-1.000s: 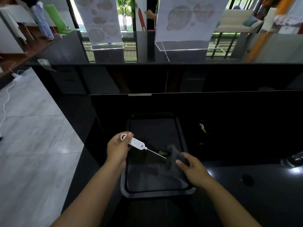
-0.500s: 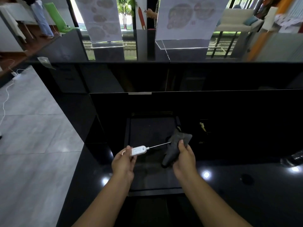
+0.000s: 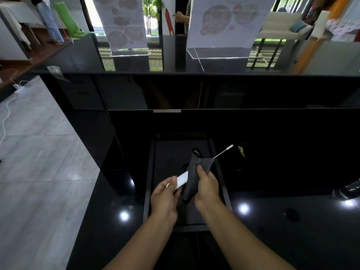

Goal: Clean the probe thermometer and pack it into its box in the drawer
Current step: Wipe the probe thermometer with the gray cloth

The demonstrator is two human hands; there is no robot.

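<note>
Black, shiny counter fills the bottom of the view, with small bright lights shining back off it. Behind it stands a tall black wall of cabinets, and past that are big windows with paper sheets hanging in them. Grey floor tiles lie off to the left, with a white cord on them.

An open drawer sits in the middle of the counter, dark inside. Both hands are held over it.

The person's left hand holds the white body of the probe thermometer, fingers closed around its near end. A little white loop shows by the thumb. The thermometer points up and to the right.

The right hand is closed around a dark cloth. The cloth is wrapped over the middle of the thermometer, so that part is hidden. One end of the cloth hangs down between the two hands.

The thin metal probe sticks out past the top of the cloth, over the right edge of the drawer. Its far end looks white and thicker, but it is too small to tell what it is.

A small yellowish thing lies in the dark just right of the drawer.
</note>
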